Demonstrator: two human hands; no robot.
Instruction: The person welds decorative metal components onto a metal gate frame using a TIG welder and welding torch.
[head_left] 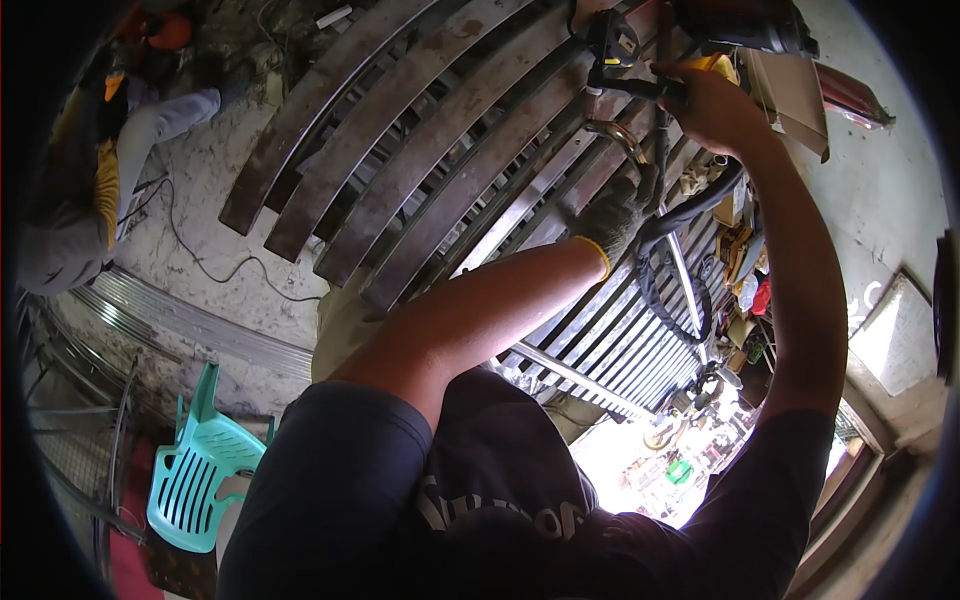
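My left hand (pixel 617 215) wears a dark grey glove with a yellow cuff, its fingers closed beside a curved metal piece (pixel 622 135) and dark rods; what it grips is too dark to tell. My bare right hand (pixel 712 108), higher up and to the right, is closed round a black handle (pixel 640 87). A black and yellow device (pixel 617 42) is just above the handle. Below both hands, long curved brown metal slats (pixel 440 110) lie side by side. A thick black cable (pixel 690 208) passes right of my gloved hand.
Another person (pixel 140 140), in light trousers, is at the far left. A thin wire (pixel 205 265) crosses the floor. A turquoise plastic chair (pixel 205 475) stands at the lower left. Metal bars (pixel 630 340) and a cluttered area (pixel 740 240) lie right of centre. A cardboard box (pixel 785 95) is at the upper right.
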